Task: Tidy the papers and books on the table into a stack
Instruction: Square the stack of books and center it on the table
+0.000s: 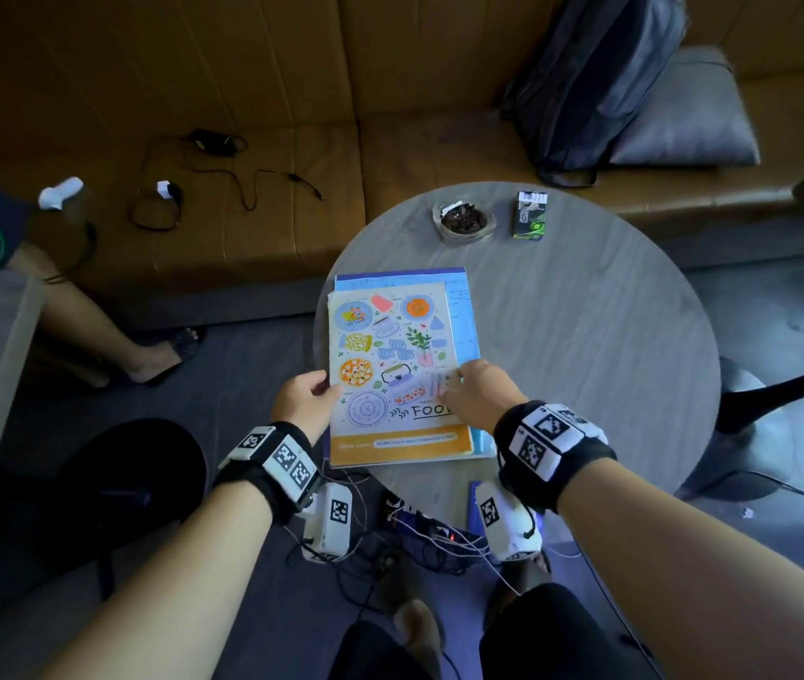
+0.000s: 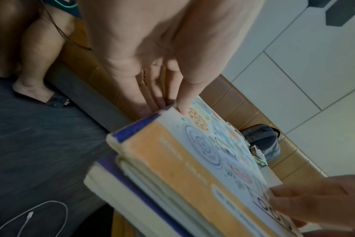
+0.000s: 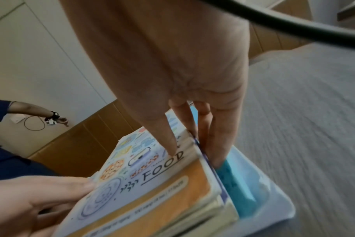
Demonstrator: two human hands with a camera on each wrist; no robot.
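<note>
A stack of books topped by a white cover (image 1: 390, 355) with food drawings and the word FOOD lies on the left part of the round grey table (image 1: 586, 336). Light blue papers (image 1: 463, 326) stick out beneath it at the right and far side. My left hand (image 1: 314, 397) pinches the stack's left edge, thumb on the cover (image 2: 203, 152) and fingers (image 2: 150, 99) underneath. My right hand (image 1: 458, 385) grips the right edge: its thumb presses the cover (image 3: 152, 176), and its fingers (image 3: 219, 141) run down the side onto the blue papers (image 3: 239, 184).
A glass ashtray (image 1: 463, 220) and a cigarette pack (image 1: 531, 213) sit at the table's far side. Behind is a brown sofa (image 1: 243, 90) with cables (image 1: 223, 174) and a dark backpack (image 1: 596, 76). Another person's legs (image 1: 95, 326) are at the left, and a black stool (image 1: 135, 483) stands near me.
</note>
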